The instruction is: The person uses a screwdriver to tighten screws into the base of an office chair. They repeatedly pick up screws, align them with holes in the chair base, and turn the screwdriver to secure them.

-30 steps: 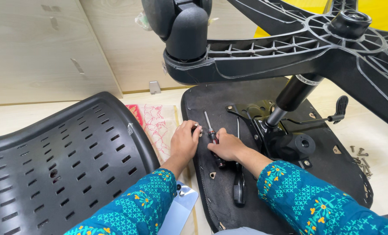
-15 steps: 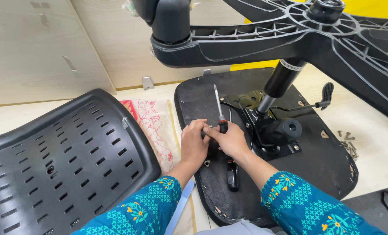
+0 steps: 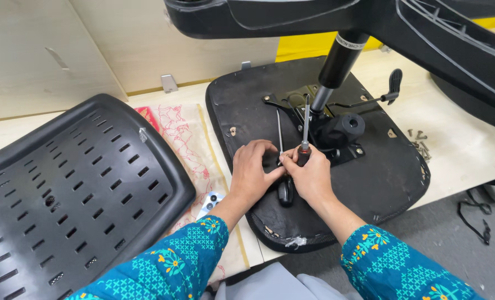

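Gripping a screwdriver (image 3: 305, 129) by its dark handle, the right hand (image 3: 310, 173) is closed around the tool, whose metal shaft points up and away from the person. The left hand (image 3: 254, 171) sits just beside it, touching it, fingers curled and pinching a thin metal rod (image 3: 280, 129), apparently a second tool, which also stands upward. Both hands rest over the near-middle of the upturned chair seat (image 3: 381, 172), just in front of the metal mechanism plate (image 3: 336, 141) bolted at its centre. A small dark part (image 3: 285, 193) lies on the seat below the hands; what it is cannot be told.

The seat lies underside up on the bench (image 3: 453, 155). From the plate a gas cylinder (image 3: 336, 61) rises to the star-shaped chair base (image 3: 425, 28), which fills the top of the view. A lever (image 3: 389, 89) sticks out to the right of the plate. Loose screws (image 3: 418, 139) lie on the bench just off the seat's right edge. To the left lie a patterned cloth (image 3: 181, 133) and, beyond it, a perforated black chair back (image 3: 75, 189).

Judgement: the step in hand appears to be fitting or adjusting a fastener on the seat underside. Any driving move would call for tipping the screwdriver point down onto the fastener and keeping it square.
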